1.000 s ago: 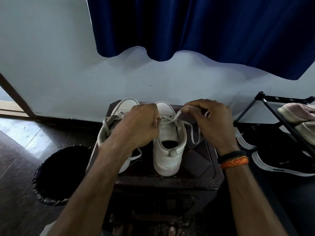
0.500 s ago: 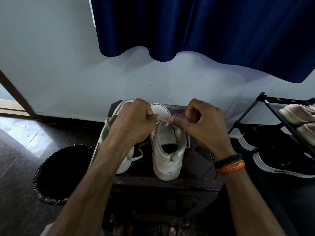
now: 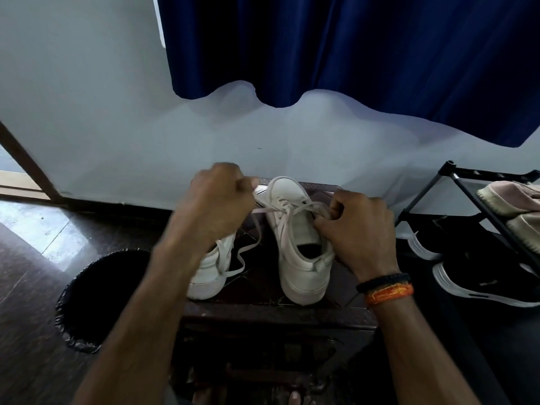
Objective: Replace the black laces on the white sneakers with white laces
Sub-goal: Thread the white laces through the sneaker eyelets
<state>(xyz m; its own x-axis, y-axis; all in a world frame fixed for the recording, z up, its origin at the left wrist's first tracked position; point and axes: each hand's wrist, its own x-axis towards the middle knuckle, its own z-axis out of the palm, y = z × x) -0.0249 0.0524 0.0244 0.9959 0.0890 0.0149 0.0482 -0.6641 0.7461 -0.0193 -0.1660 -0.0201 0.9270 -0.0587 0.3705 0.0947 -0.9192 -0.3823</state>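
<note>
Two white sneakers stand on a dark wooden stool (image 3: pixel 263 305), heels toward me. The right sneaker (image 3: pixel 301 252) carries a white lace (image 3: pixel 295 207) crossing over its tongue. My left hand (image 3: pixel 216 200) is closed on one end of that lace, pulled up and to the left. My right hand (image 3: pixel 356 226) pinches the other part of the lace at the sneaker's right side. The left sneaker (image 3: pixel 210 273) is partly hidden under my left forearm, and a loose white lace (image 3: pixel 242 255) hangs from it. No black lace shows.
A black-lined bin (image 3: pixel 96 293) stands on the floor left of the stool. A black shoe rack (image 3: pixel 479 206) at the right holds pale shoes, with black sneakers (image 3: pixel 482 276) below. A white wall and blue curtain (image 3: pixel 350 48) are behind.
My hands, close together over the right sneaker before, have pulled apart: the left went up and left, the right went right and down, drawing the lace taut.
</note>
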